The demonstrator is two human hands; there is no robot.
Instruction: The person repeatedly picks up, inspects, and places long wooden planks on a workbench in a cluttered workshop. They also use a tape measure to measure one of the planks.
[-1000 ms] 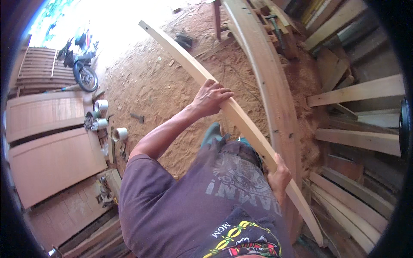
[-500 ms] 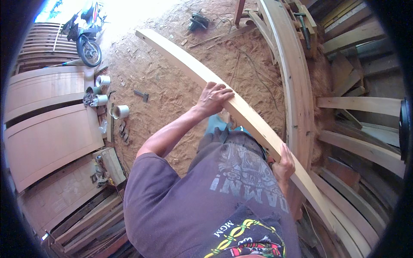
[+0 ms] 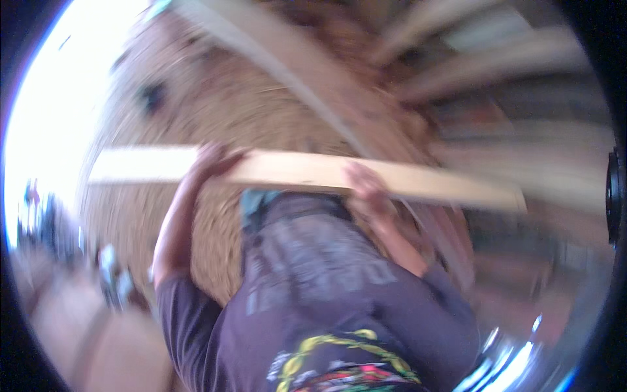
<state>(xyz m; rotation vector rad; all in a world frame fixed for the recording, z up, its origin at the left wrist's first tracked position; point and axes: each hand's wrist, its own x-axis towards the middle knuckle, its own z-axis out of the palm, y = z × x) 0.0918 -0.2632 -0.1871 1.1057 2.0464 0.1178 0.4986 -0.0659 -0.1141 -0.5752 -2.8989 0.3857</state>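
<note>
A long, pale wooden beam (image 3: 294, 168) lies crosswise in front of my body, held off the ground in both hands. My left hand (image 3: 212, 161) grips it left of the middle, with the fingers over its far side. Right of the middle, my right hand (image 3: 367, 184) is closed on the near edge, its thumb side against the face of the wood. One end of the beam reaches toward the bright area on the left, the other toward the blurred timber on the right. Motion smears the finger details.
Beyond the beam, a long wooden workbench or plank (image 3: 294, 78) runs slantwise across the sawdust-covered floor (image 3: 222, 98). Blurred boards (image 3: 496, 72) are stacked at the right. A dark tool (image 3: 151, 97) lies on the floor at the far left, and pale panels (image 3: 124, 346) stand at the lower left.
My body and view have turned to the right, and the background is smeared. The beam has swung from a steep slant to nearly level across the view, with both hands still on it.
</note>
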